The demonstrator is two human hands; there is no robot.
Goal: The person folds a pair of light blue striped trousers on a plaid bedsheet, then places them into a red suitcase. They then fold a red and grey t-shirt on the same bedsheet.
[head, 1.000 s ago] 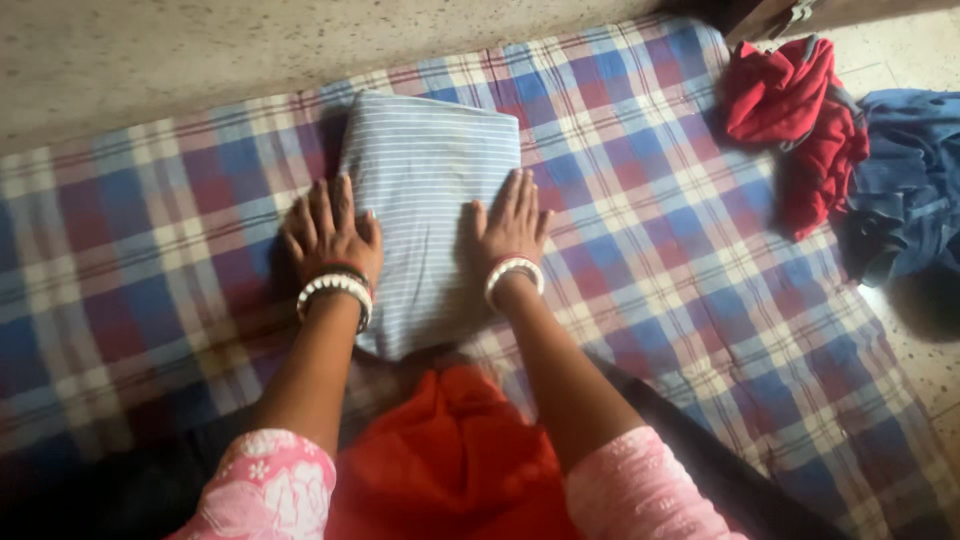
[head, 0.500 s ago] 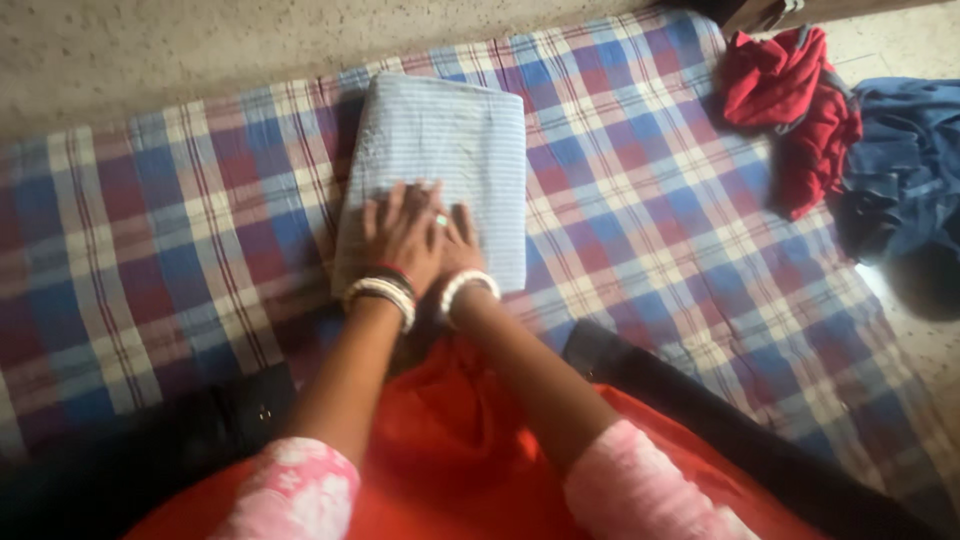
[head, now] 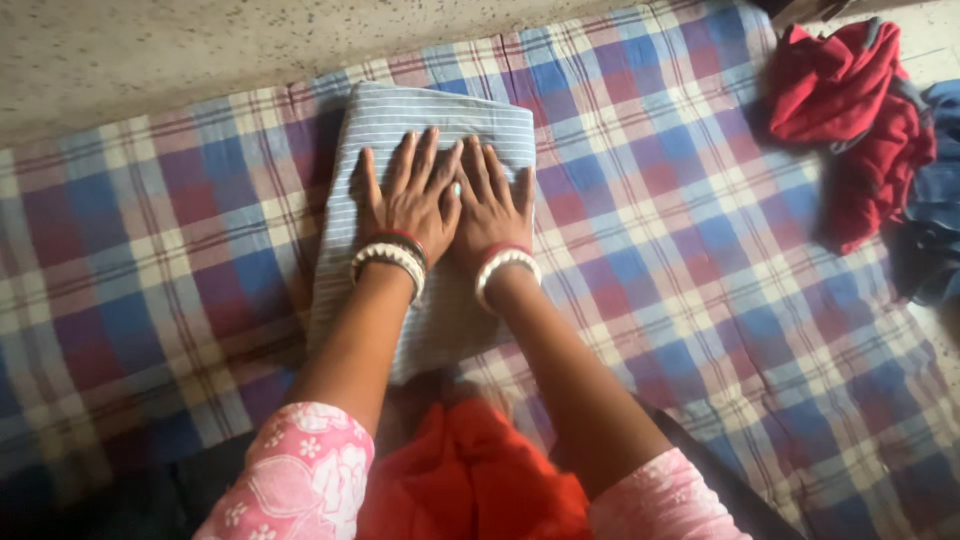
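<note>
I see my left hand [head: 405, 200] and right hand [head: 492, 205] lying flat, fingers spread, side by side on the folded striped cloth [head: 425, 120], gripping nothing. It sits on the plaid sheet [head: 680, 230], its near edge hidden by my arms. At far right, a red garment [head: 850, 110] overlaps a blue garment [head: 940, 190] cut off by the frame.

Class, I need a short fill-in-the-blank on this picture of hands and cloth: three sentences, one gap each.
1. Both hands, the left hand and the right hand, lie flat on a folded ____ cloth.
2. The folded cloth rests on a ____ sheet of blue and red.
3. The crumpled garment at upper right is ____.

Missing words: striped; checked; red
</note>
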